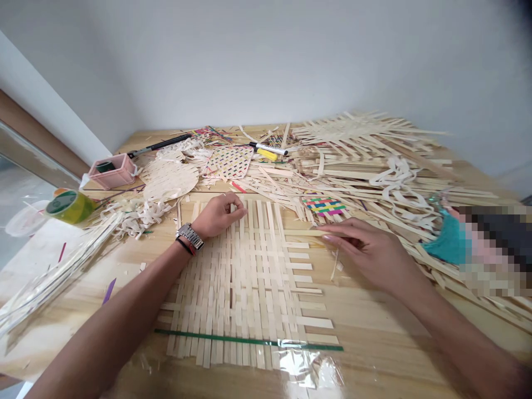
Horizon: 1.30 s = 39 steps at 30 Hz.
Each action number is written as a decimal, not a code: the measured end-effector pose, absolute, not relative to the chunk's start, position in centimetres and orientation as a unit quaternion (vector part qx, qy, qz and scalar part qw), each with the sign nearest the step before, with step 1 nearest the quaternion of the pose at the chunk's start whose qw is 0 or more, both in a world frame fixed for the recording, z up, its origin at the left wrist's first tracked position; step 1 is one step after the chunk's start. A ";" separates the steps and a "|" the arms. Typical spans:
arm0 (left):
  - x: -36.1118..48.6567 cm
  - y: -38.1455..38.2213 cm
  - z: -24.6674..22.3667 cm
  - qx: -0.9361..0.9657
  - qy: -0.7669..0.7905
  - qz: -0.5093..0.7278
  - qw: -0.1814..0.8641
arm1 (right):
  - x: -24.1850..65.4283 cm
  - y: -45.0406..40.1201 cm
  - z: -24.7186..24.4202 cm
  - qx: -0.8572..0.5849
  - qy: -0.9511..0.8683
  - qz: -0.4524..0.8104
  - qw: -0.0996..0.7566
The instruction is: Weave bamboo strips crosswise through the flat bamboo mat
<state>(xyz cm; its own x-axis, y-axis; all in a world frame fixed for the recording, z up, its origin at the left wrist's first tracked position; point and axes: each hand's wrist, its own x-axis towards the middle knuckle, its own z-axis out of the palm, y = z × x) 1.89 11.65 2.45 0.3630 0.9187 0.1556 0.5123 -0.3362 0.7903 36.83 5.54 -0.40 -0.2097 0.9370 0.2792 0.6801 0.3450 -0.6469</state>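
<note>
A partly woven mat of pale bamboo strips [249, 277] lies flat on the table, with loose strip ends sticking out at its right side and top. My right hand [366, 246], right of the mat, pinches a thin bamboo strip [301, 233] between thumb and fingers. That strip runs leftward onto the mat's upper part. Over the mat's top left, my left hand [220, 216] has its fingers curled into a pinch; whatever is between them is hidden. A narrow green strip [245, 338] crosses the mat's lower end, with clear tape [299, 360] at its right.
Behind the mat lie heaps of loose strips [353, 177], a small colourful woven piece [324, 205], a patterned woven piece [229, 162] and markers [268, 151]. Tape rolls [70, 206] and a pink basket [112, 172] stand at left. Teal cloth [446, 238] lies right.
</note>
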 end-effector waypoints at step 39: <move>1.8 11.8 2.3 0.767 0.444 0.325 0.331 | 36.5 5.4 -0.1 -0.537 -0.749 0.195 0.335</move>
